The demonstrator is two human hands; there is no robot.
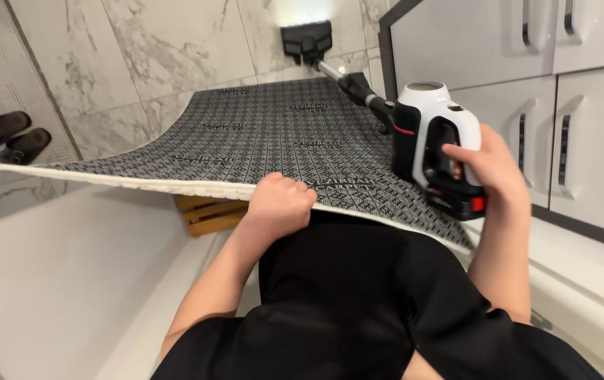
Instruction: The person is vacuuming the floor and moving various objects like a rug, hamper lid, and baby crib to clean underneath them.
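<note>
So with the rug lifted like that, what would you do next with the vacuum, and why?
Probably draw the white-and-black cordless stick vacuum back along the marble tile floor: the left hand holds the patterned grey rug up by its edge, and the lit black floor head sits far out.

Left hand [279, 204] fisted; right hand [488, 169] curled closed.

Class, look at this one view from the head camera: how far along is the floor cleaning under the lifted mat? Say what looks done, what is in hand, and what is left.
Done: the mat is raised at its near edge, gripped by the left hand. In hand: the right hand holds the cordless vacuum, its lit floor head on the marble tiles beyond the mat. Left: the floor beneath the mat is hidden, so its state cannot be judged; the mat is not yet laid flat.
</note>
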